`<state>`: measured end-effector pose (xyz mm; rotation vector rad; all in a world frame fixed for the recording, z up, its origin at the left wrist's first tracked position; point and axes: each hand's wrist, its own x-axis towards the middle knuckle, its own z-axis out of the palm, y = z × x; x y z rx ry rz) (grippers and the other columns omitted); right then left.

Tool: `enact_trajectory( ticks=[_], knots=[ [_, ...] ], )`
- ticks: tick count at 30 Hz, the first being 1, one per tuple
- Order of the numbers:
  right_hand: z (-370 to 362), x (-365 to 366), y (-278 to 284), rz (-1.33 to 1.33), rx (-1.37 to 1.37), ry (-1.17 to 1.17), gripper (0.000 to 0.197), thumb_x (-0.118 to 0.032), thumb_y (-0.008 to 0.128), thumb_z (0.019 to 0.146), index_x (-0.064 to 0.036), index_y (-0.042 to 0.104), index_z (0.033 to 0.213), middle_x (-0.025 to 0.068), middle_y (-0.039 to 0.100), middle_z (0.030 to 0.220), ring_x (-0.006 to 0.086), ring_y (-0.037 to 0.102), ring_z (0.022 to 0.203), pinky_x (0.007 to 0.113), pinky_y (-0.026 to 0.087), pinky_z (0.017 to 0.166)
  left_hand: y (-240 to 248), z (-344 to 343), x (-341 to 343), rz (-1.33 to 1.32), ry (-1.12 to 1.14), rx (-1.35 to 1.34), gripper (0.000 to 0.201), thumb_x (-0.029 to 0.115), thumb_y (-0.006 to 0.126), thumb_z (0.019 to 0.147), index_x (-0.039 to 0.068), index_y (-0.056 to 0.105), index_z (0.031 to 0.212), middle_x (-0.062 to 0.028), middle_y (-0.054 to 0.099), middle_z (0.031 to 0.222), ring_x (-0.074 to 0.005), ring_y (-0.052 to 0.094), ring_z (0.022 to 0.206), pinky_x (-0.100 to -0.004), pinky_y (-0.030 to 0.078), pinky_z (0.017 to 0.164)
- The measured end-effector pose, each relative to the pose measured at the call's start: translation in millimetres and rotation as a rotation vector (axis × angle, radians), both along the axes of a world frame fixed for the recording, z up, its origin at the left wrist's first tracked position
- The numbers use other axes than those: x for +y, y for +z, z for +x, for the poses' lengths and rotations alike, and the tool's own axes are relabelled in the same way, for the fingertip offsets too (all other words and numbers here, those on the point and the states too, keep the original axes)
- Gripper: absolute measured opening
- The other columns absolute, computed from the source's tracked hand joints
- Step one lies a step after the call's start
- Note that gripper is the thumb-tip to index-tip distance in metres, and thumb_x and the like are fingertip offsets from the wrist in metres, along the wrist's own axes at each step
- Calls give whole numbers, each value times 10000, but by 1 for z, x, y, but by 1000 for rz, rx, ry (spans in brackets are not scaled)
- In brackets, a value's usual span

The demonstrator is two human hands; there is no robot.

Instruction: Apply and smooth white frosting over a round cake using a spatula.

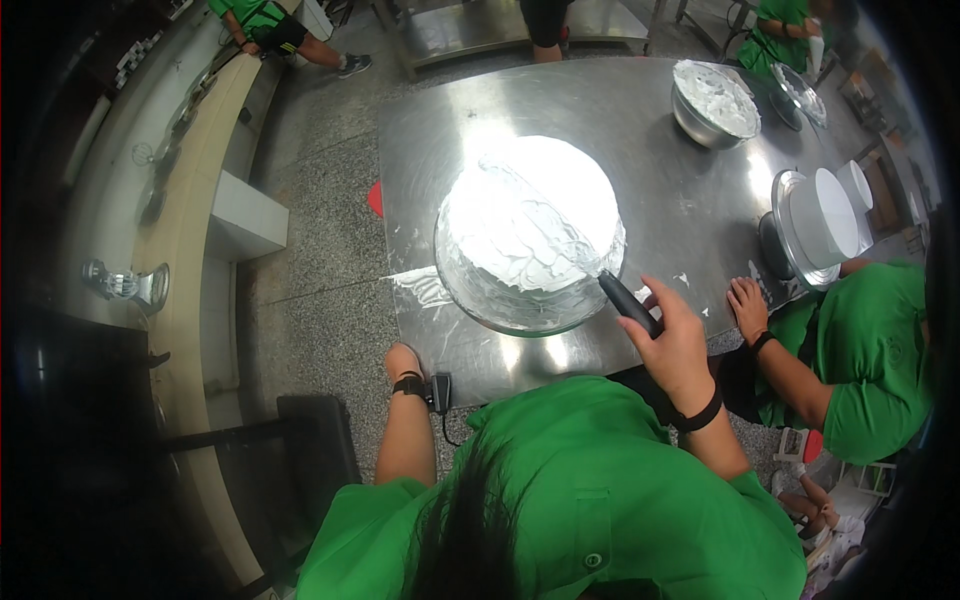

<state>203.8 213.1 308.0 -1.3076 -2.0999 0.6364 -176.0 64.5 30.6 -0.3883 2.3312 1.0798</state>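
A round cake (pixel 520 225), covered in white cream, sits on a turntable (pixel 530 322) on the steel table. Its left part is rough with cream, while the upper right looks smooth under strong glare. My right hand (pixel 676 340) is closed around the black handle of a palette knife (pixel 628 303). The knife's blade reaches up and left over the cake top, blending into the cream. My left hand (pixel 403 362) is at the table's near left edge, apart from the cake; its fingers are not visible.
A metal bowl of white cream (pixel 715 105) stands at the far right. Nearer right, a smooth white cake (pixel 825 215) is on another turntable. A co-worker's hand (pixel 748 308) rests on the right table edge. Smeared cream (pixel 422 288) lies left of my turntable.
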Motion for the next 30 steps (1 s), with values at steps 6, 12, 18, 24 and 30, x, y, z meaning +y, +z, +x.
enact_trajectory(
  ticks=[6,12,18,24,30],
  knots=[
    [0,-2,-4,79,-51,69,432,-114,743,738,-36,559,1121,151,571,927,358,591,786,391,478,663,-5,-2,-2,43,47,-9,472,245,372,911,-121,585,1120,-276,591,1183,-419,573,1074,-430,424,914],
    [0,-2,-6,81,-7,62,331,-103,683,795,-27,582,1102,167,584,912,355,596,795,395,478,671,10,4,4,42,50,-32,476,249,379,915,-124,571,1142,-284,570,1215,-416,562,1101,-433,421,923],
    [2,2,-6,106,67,40,282,-134,652,837,-15,612,1090,174,628,809,346,617,714,385,484,633,10,3,1,10,17,5,479,255,384,920,-121,564,1155,-278,563,1230,-419,558,1109,-436,419,938],
    [6,1,-11,-83,169,-53,250,-159,665,849,-9,605,1038,154,633,739,312,597,562,356,467,545,4,3,1,17,12,-2,479,254,379,917,-122,572,1142,-279,570,1219,-416,562,1102,-434,420,930],
    [5,1,-9,-96,119,-107,321,-142,732,786,-18,564,1030,127,597,789,286,579,609,356,461,567,-2,1,1,10,26,15,481,254,380,915,-130,577,1126,-289,576,1201,-422,562,1099,-434,421,923]
  ],
)
